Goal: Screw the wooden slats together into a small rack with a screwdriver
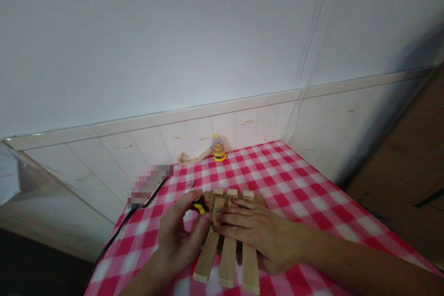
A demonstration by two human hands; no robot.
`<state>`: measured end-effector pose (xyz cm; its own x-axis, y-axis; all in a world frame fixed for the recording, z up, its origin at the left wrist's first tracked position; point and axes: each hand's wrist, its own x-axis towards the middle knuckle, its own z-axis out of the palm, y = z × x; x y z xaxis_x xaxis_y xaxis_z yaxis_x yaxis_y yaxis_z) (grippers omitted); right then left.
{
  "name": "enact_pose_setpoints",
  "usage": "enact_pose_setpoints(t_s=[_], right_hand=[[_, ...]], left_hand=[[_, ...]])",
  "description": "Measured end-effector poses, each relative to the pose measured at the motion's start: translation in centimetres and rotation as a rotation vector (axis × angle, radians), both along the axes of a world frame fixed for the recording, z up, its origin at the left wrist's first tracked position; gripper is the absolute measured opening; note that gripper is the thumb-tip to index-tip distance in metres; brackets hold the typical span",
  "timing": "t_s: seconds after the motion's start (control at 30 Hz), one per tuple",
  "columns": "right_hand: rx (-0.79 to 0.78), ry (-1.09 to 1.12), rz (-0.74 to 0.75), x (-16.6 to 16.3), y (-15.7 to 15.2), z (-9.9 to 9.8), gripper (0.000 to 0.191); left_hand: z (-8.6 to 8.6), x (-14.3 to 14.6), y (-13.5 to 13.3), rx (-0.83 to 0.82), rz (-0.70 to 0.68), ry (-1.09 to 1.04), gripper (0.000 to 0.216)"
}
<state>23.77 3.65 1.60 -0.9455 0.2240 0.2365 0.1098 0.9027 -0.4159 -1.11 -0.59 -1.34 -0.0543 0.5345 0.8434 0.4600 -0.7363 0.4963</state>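
Observation:
A wooden piece with three long slats (pixel 227 263) lies in front of me, its pale slats pointing towards me and small blocks along its far end. My left hand (pixel 180 231) is closed around a small yellow-and-black screwdriver (pixel 201 205), at the left slat. Small metal hardware (pixel 218 210) shows on that slat, close to my right fingertips. My right hand (pixel 256 229) grips the wooden piece, fingers laid across the slats. Its thumb seems to be beneath them, mostly hidden.
A red-and-white checked cloth (pixel 274 171) covers the table. At the back stand a clear-and-yellow bit container (pixel 218 148) and an angled wooden part (pixel 194 158). A flat, blurred-out object (pixel 152 187) with a black cable lies at the left edge. A white wall (pixel 194 55) rises behind.

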Motion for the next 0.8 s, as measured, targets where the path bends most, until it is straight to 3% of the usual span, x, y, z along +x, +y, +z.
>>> enact_pose_setpoints(t_s=[0.23, 0.8], right_hand=[[0.021, 0.012, 0.006, -0.1, 0.0, 0.2, 0.07], [0.052, -0.008, 0.008, 0.0, 0.0, 0.0, 0.07]], left_hand=[[0.4, -0.1, -0.3, -0.029, -0.065, 0.087, 0.049], [1.2, 0.0, -0.3, -0.022, -0.059, 0.106, 0.05]])
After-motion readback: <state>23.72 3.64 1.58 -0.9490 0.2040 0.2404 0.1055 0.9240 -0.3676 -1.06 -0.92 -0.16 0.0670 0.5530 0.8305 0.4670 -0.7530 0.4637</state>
